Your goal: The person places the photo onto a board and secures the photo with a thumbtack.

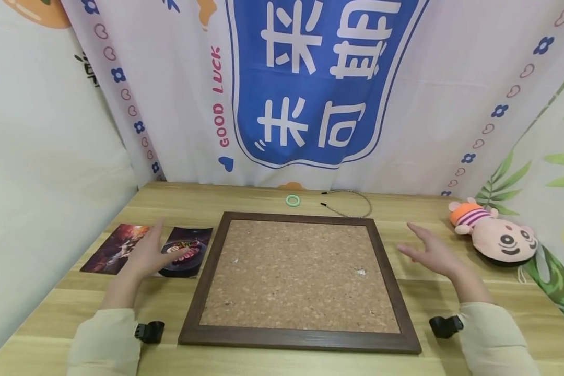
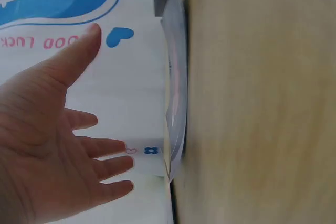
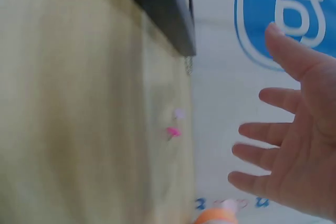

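A brown-framed cork board [image 1: 296,277] lies flat in the middle of the table. To its left are two printed pictures, a dark reddish one [image 1: 108,250] and one of food on a dark plate [image 1: 199,243]. My left hand [image 1: 145,256] is held above these prints, fingers extended and thumb apart, gripping nothing. On the board's other side my right hand [image 1: 432,256] hovers over the table, its fingers spread and holding nothing. Below it, in the right wrist view, are a pink push pin [image 3: 173,131] and a paler one [image 3: 179,114].
Behind the board lie a mint-green ring [image 1: 293,205] and a thin curved band with black tips [image 1: 371,204]. A plush toy [image 1: 498,237] sits at the table's right side. Printed cloth [image 1: 183,130] hangs along the back edge.
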Motion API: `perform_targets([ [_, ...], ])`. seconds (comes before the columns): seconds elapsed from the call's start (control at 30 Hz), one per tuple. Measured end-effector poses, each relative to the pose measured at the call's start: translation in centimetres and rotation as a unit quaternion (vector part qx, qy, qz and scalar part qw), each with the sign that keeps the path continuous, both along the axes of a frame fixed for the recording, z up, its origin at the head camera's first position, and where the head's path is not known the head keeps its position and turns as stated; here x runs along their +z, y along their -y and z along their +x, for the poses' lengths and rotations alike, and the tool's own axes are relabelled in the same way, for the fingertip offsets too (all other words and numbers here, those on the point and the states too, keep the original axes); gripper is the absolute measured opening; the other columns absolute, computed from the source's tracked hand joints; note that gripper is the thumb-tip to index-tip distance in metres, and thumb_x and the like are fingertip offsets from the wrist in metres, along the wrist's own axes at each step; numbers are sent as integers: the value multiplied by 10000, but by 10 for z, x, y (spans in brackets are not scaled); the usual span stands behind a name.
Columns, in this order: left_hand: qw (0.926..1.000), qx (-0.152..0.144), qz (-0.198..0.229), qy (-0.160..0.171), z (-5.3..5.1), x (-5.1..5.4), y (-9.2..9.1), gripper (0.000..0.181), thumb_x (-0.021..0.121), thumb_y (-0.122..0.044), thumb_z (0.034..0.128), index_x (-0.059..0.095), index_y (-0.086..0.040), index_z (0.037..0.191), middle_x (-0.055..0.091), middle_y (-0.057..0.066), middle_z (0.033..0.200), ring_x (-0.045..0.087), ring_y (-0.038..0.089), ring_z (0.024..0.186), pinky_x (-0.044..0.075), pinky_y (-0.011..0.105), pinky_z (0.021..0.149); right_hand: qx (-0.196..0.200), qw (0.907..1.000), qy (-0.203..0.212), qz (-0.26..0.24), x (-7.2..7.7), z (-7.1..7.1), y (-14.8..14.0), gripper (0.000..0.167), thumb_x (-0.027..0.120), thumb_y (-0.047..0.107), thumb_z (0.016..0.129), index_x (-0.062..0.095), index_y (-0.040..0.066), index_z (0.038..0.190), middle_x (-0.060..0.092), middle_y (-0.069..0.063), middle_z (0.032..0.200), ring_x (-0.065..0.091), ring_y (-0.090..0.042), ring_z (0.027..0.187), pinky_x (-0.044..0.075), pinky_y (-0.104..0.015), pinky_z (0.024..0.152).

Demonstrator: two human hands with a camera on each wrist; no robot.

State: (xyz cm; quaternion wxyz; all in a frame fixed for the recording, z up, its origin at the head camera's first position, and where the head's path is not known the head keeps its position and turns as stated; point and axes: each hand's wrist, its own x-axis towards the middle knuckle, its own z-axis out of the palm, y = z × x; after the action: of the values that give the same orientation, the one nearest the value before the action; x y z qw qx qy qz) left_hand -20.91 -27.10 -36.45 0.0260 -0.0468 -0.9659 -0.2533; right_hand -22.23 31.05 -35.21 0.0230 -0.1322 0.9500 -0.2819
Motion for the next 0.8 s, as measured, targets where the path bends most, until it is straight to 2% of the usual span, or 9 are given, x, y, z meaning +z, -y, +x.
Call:
perform_targets([
  [0.03, 9999, 17, 83, 111, -1, -2, 1, 1023, 575, -498, 759, -17, 115, 1325, 106, 383, 1303, 167, 522, 1141, 188, 588, 880, -85, 9999, 45, -80, -3, -1, -3, 744, 499, 391, 856, 161, -54, 1348, 382, -331, 1197, 578, -303, 796, 271, -570, 845],
  [0.17, 9982, 86, 426, 422, -2, -8, 4, 1025, 570, -494, 765, -54, 87, 1332, 102, 381, 1306, 202, 528, 1123, 220, 594, 860, -490, 9979, 141, -400, -18, -3, -13, 702, 488, 397, 860, 225, -48, 1335, 434, -304, 1169, 400, -441, 1056, 299, -561, 834],
  [0.23, 9973, 120, 544, 471, -2, -11, 5, 1020, 569, -500, 763, -52, 64, 1342, 129, 381, 1299, 238, 526, 1108, 253, 594, 838, -631, 9951, 124, -749, -25, -2, -17, 658, 496, 350, 869, 257, -70, 1316, 353, -312, 1238, 300, -477, 1115, 299, -550, 845],
  [0.27, 9968, 137, 612, 495, -3, -13, 6, 1016, 570, -502, 761, -45, 58, 1346, 143, 381, 1295, 249, 523, 1105, 265, 593, 831, -696, 9938, 68, -859, -28, -2, -19, 632, 500, 328, 871, 284, -82, 1300, 312, -323, 1259, 328, -469, 1100, 321, -532, 839],
  [0.4, 9946, 280, 815, 574, -2, -18, 7, 975, 586, -460, 770, -5, 50, 1354, 193, 379, 1279, 270, 508, 1108, 304, 580, 809, -921, 9892, -237, -1118, -39, -1, -24, 478, 512, 186, 875, 392, -127, 1215, 446, -319, 1128, 462, -397, 977, 417, -399, 757],
  [0.57, 9941, 390, 903, 460, -3, -21, 6, 893, 604, -383, 783, 78, 64, 1348, 233, 369, 1266, 277, 494, 1111, 316, 566, 808, -1364, 9825, -642, -1092, -51, -2, -25, 357, 554, 122, 841, 517, -142, 1077, 565, -251, 944, 521, -146, 773, 408, -207, 613],
  [0.67, 9952, 383, 858, 271, -4, -23, 4, 828, 621, -319, 780, 146, 78, 1329, 266, 370, 1245, 302, 493, 1092, 315, 565, 806, -1511, 9798, -700, -1109, -57, -1, -24, 348, 584, 143, 824, 552, -125, 1043, 584, -233, 931, 505, -54, 719, 402, -184, 579],
  [0.8, 9973, 367, 631, 1, -6, -30, 3, 746, 647, -224, 755, 246, 122, 1280, 322, 371, 1198, 315, 504, 1060, 277, 574, 827, -1599, 9799, -698, -972, -63, 1, -23, 324, 598, 169, 814, 588, -87, 1012, 595, -205, 929, 506, -95, 736, 404, -202, 575],
])
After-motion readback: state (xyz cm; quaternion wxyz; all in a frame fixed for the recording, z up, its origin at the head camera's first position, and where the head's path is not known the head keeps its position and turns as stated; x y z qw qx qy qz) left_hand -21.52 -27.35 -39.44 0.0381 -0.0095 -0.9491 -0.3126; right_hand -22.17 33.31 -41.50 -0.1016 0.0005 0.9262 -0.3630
